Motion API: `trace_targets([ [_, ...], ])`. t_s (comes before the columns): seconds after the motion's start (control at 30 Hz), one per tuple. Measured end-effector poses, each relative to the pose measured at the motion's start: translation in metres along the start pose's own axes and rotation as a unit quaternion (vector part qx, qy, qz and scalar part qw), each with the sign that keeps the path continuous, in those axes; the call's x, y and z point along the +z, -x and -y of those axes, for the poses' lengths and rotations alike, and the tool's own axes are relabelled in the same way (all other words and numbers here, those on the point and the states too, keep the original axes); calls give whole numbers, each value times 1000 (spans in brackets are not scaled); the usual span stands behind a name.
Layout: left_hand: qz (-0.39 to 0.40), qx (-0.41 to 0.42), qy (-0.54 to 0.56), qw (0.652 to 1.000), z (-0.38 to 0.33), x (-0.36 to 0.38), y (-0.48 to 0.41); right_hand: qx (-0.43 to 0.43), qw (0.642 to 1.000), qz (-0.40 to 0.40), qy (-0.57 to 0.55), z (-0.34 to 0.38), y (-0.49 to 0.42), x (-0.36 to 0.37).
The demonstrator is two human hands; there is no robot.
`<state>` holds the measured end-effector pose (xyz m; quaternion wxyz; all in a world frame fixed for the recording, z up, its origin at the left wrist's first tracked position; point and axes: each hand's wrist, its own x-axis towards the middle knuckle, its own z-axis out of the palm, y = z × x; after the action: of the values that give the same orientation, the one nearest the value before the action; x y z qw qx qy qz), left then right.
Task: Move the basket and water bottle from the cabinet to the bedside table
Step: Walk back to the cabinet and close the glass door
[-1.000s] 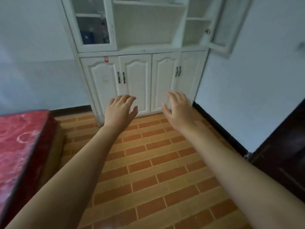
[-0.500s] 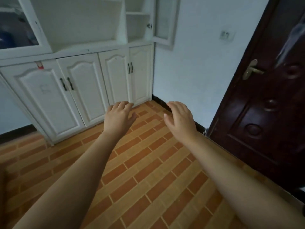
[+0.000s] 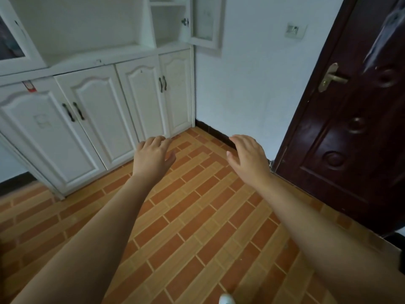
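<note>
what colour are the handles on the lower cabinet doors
Black handles, clearest in the head view.

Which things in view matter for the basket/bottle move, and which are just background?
Job: white cabinet, source of the items; left hand and right hand, both open and empty. Basket, bottle and bedside table not in view.

Background: dark door, brass door handle, wall switch, tiled floor.

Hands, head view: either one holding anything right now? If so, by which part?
Nothing is held. The left hand and the right hand are both open and empty, stretched out over the tiled floor.
</note>
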<state>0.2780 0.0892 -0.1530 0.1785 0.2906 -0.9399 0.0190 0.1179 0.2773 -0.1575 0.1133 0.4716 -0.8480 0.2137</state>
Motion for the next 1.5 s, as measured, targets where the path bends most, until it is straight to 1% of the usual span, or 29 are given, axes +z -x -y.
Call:
trace_targets([
  [0.23,6,10,-7,1000,-6,30,-67,2,1000,8,-5,-41,-58,25],
  [0.4,10,-6,-16,1000,-18,57,-144,-4,1000,-1,-12,-84,-127,36],
  [0.57,-11,-22,-14,1000,-33,75,-227,-11,1000,-1,-15,-129,-201,35],
  [0.83,-22,-36,-9,999,-44,107,-326,-19,1000,0,-10,-181,-290,48],
  [1.03,-26,-35,-8,999,-34,140,-406,-22,1000,4,8,-214,-361,76],
  [1.33,-37,-36,-6,999,8,192,-562,-11,1000,6,11,-252,-516,131],
  [1.5,-33,-26,2,999,20,217,-640,4,1000,4,14,-275,-584,155],
])
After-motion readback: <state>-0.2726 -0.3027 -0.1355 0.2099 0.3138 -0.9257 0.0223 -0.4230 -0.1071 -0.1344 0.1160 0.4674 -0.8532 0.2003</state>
